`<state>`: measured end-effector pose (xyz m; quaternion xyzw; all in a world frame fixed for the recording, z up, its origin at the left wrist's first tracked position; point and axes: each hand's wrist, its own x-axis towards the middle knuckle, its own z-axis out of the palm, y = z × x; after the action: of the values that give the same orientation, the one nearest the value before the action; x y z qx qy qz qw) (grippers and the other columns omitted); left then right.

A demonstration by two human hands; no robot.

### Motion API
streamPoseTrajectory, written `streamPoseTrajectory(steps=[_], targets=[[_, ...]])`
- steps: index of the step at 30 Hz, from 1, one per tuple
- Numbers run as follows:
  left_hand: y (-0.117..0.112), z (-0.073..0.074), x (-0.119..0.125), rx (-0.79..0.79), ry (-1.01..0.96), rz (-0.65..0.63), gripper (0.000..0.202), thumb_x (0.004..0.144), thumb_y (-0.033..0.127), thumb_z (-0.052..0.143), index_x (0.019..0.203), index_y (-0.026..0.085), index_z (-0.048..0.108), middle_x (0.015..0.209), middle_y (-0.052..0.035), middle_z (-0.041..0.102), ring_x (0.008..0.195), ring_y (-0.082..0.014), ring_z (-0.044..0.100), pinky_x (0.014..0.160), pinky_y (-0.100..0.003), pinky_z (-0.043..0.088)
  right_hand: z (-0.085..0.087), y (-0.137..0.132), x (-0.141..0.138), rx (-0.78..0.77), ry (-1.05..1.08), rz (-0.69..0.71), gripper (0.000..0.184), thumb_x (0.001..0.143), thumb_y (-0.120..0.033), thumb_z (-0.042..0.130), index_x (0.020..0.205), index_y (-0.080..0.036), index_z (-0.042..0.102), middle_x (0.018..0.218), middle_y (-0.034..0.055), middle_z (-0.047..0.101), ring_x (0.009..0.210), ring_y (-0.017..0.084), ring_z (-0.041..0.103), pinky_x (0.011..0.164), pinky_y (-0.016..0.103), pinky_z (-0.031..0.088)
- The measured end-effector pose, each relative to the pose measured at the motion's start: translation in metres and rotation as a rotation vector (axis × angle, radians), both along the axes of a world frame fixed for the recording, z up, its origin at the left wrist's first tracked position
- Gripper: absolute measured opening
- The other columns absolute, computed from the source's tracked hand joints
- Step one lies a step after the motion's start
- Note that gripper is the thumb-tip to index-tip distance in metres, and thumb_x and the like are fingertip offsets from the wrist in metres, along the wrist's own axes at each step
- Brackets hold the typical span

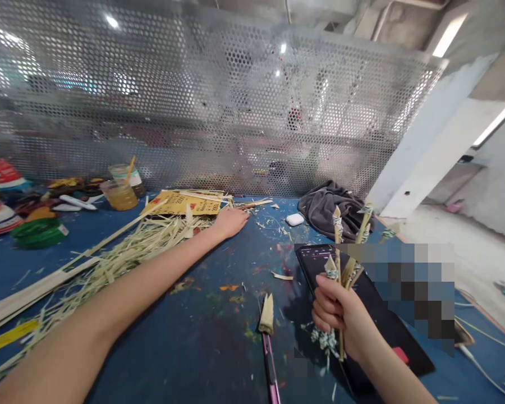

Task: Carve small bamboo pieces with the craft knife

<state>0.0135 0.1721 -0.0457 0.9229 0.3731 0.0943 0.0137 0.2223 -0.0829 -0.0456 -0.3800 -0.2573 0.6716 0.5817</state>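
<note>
My left hand (229, 221) reaches far across the blue table (185, 336) and rests on the far end of a pile of pale straw strips (130, 249), next to a yellow printed card (185, 205); its fingers are curled down on the strips. My right hand (334, 311) is closed round a small bundle of straw sticks (347, 264) bound with green-and-white twine, held upright above a black tablet (362, 314).
A pink-handled tool (269, 359) with a folded straw piece at its tip lies near the front. A plastic cup of yellow liquid (118, 193), a grey cloth (332, 207), a small white case (295, 219) and green tape (37, 233) sit along the back. A perforated metal screen (219, 106) walls the far side.
</note>
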Motion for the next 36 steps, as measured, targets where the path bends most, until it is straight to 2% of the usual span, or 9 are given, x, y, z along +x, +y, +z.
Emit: streamPoseTrajectory(steps=[4, 7, 9, 11, 15, 19, 23, 30, 36], targets=[[-0.06, 0.007, 0.025, 0.019, -0.043, -0.149, 0.04, 0.098, 0.039, 0.035, 0.12, 0.017, 0.061, 0.13, -0.0141, 0.058, 0.126, -0.0279, 0.048, 0.106, -0.049, 0.034, 0.01, -0.005, 0.002, 0.033, 0.002, -0.047, 0.051, 0.07, -0.041, 0.075, 0.052, -0.021, 0.031, 0.039, -0.0138, 0.019, 0.031, 0.002, 0.013, 0.032, 0.018, 0.029], [-0.11, 0.001, 0.041, -0.074, 0.019, -0.495, 0.05, 0.091, 0.051, 0.049, 0.139, 0.035, 0.043, 0.149, 0.0038, 0.041, 0.137, -0.0173, 0.037, 0.112, -0.032, 0.032, 0.016, -0.008, 0.002, 0.014, 0.004, -0.091, 0.051, 0.065, -0.04, 0.078, 0.052, -0.021, 0.033, 0.037, -0.0141, 0.019, 0.03, 0.002, 0.012, 0.031, 0.018, 0.028], [-0.126, -0.004, 0.046, -0.182, 0.106, -0.728, 0.055, 0.091, 0.05, 0.048, 0.142, 0.035, 0.038, 0.154, 0.0023, 0.031, 0.142, -0.0195, 0.028, 0.117, -0.039, 0.021, 0.017, -0.008, 0.003, -0.001, 0.003, -0.095, 0.051, 0.065, -0.04, 0.078, 0.052, -0.021, 0.033, 0.037, -0.0139, 0.02, 0.03, 0.002, 0.013, 0.031, 0.019, 0.028], [-0.124, -0.008, 0.047, -0.246, 0.167, -0.783, 0.055, 0.093, 0.049, 0.045, 0.145, 0.034, 0.034, 0.156, 0.001, 0.027, 0.144, -0.0202, 0.023, 0.119, -0.043, 0.013, 0.017, -0.008, 0.004, -0.009, 0.002, -0.104, 0.05, 0.068, -0.04, 0.077, 0.052, -0.021, 0.033, 0.038, -0.0137, 0.02, 0.03, 0.002, 0.013, 0.031, 0.019, 0.029], [-0.081, -0.01, 0.037, -0.214, 0.215, -0.601, 0.057, 0.093, 0.054, 0.042, 0.146, 0.039, 0.027, 0.156, 0.0053, 0.025, 0.145, -0.0178, 0.021, 0.119, -0.04, 0.014, 0.015, -0.007, 0.006, -0.03, -0.006, -0.112, 0.053, 0.068, -0.041, 0.075, 0.05, -0.021, 0.03, 0.039, -0.0135, 0.018, 0.031, 0.002, 0.013, 0.032, 0.019, 0.029], [-0.021, -0.011, 0.014, -0.131, 0.174, -0.341, 0.053, 0.096, 0.048, 0.036, 0.146, 0.03, 0.031, 0.154, -0.0041, 0.031, 0.144, -0.026, 0.023, 0.115, -0.051, 0.019, 0.02, -0.007, 0.009, -0.047, 0.045, -0.132, 0.054, 0.063, -0.04, 0.079, 0.05, -0.021, 0.03, 0.038, -0.0138, 0.018, 0.031, 0.002, 0.013, 0.032, 0.019, 0.029], [0.02, -0.002, 0.007, 0.02, 0.074, -0.11, 0.039, 0.095, 0.032, 0.044, 0.129, 0.015, 0.054, 0.147, -0.0153, 0.042, 0.142, -0.0327, 0.023, 0.113, -0.06, 0.014, 0.027, -0.007, 0.016, -0.012, 0.108, -0.179, 0.051, 0.065, -0.036, 0.078, 0.052, -0.021, 0.031, 0.038, -0.0137, 0.018, 0.031, 0.002, 0.013, 0.031, 0.019, 0.029], [0.01, -0.004, 0.111, 0.071, -0.112, -0.109, 0.038, 0.092, 0.036, 0.054, 0.124, 0.017, 0.053, 0.129, -0.0108, 0.054, 0.115, -0.0251, 0.054, 0.097, -0.049, 0.046, 0.03, -0.003, 0.023, 0.035, 0.106, -0.213, 0.048, 0.07, -0.035, 0.074, 0.052, -0.021, 0.032, 0.039, -0.0132, 0.019, 0.032, 0.003, 0.013, 0.032, 0.019, 0.03], [0.01, -0.02, 0.174, -0.016, -0.183, -0.121, 0.031, 0.091, 0.033, 0.057, 0.117, 0.016, 0.057, 0.122, -0.0096, 0.058, 0.107, -0.0227, 0.058, 0.091, -0.046, 0.05, 0.026, 0.006, 0.022, -0.022, 0.11, -0.276, 0.049, 0.065, -0.035, 0.077, 0.052, -0.021, 0.032, 0.038, -0.014, 0.02, 0.031, 0.003, 0.014, 0.031, 0.019, 0.028]])
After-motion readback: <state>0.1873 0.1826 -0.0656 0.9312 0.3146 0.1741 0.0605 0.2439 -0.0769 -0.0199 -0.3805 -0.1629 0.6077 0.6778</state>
